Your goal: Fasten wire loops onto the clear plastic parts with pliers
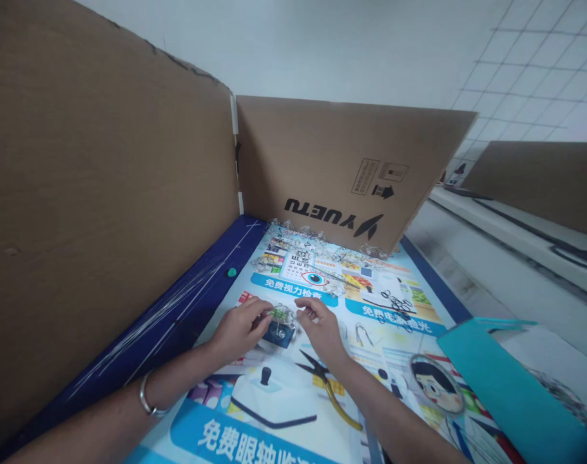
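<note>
A small clear, glassy piece with green bits (282,314) is between my hands. My left hand (245,325) pinches its left side with thumb and fingertips. On the other side, my right hand (321,327) has its fingers curled and pressed together close to the piece; what it holds, if anything, is too small to make out. Pliers with yellow handles (329,386) lie partly under my right forearm, their dark jaws apart. A bent silvery wire piece (364,334) rests to the right of my right hand.
Clear glassy pieces (298,233) line the back of the printed sheet (274,399). Black loops (397,303) lie at right, beside a teal box (506,386). Long thin wires (153,319) and a green round piece (232,272) lie left. Cardboard walls (293,154) stand behind and left.
</note>
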The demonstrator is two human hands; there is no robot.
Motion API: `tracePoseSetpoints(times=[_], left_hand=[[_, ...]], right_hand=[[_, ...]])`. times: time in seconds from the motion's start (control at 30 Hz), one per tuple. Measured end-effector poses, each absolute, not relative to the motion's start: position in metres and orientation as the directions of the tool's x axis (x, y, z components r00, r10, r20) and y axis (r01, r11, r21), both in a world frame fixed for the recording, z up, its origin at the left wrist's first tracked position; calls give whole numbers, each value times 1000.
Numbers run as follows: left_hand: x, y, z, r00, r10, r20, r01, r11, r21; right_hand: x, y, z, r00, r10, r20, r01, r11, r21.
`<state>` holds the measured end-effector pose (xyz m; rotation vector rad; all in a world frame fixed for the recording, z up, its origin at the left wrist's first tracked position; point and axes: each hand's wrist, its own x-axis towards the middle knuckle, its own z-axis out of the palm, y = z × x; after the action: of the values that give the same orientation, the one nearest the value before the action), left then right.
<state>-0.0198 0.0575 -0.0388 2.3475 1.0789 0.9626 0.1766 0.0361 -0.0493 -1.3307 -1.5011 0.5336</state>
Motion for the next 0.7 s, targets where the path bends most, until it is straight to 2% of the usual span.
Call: tracePoseSetpoints(times=[0.13,0.27,0.33,0.43,0.5,0.57,0.7], left_hand=[[-22,57,-30,430,785,446,455,-615,644],[-27,61,-26,255,873,416,379,-486,787],[-28,66,-29,134,931,339,298,-364,882],[-30,74,-37,48,987,153,62,-156,986],[-30,79,-42,60,997,47,-79,-42,996],[-30,82,-46,80,997,-5,-145,17,989],[-30,84,-49,101,995,-24,-106,35,994]], right_hand=[[179,38,-51,136,918,372,470,271,-840],[185,42,-57,150,951,270,474,170,-864],[189,45,-59,150,962,229,482,131,-866],[193,48,-60,139,968,208,485,116,-867],[194,50,-60,126,971,202,481,119,-869],[194,50,-60,110,975,193,482,117,-868],[193,50,-61,87,983,160,498,96,-862]])
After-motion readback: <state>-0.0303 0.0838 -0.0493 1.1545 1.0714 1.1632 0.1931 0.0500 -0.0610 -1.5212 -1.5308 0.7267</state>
